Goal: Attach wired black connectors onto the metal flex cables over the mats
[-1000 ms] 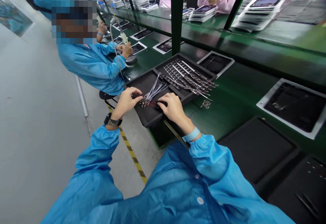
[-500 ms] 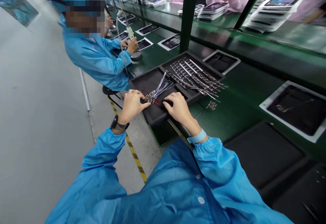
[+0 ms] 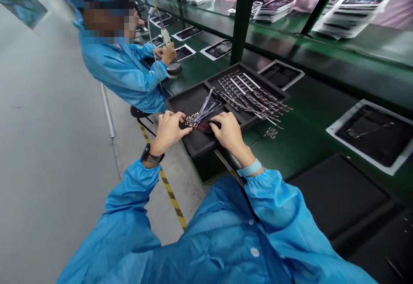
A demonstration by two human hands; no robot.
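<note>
A bundle of small circuit boards with grey ribbon cables and thin red and black wires [image 3: 192, 120] lies in a black compartment tray [image 3: 196, 144]. At its left end is my left hand [image 3: 169, 131], thumb and forefinger apart beside the boards. My right hand [image 3: 228, 131] is at the right side of the bundle, near the wires. Its fingers are curled together in a pinch, and what is between the tips is too small and dark to make out. Rows of flat strips with small parts [image 3: 250, 92] lie in the tray's far compartment, overhanging its right edge.
A loose small circuit board with a wire [image 3: 271, 133] lies on the green bench [image 3: 290, 122] right of the tray. Tablet housings on white sheets [image 3: 374, 133] lie farther right. A co-worker in blue [image 3: 119, 73] sits at the left, holding a power screwdriver [image 3: 165, 37]. A post [image 3: 241, 21] rises behind the tray.
The view has shifted slightly. My right hand has moved a little to the right, away from the boards. The left thumb and forefinger stay beside the bundle.
</note>
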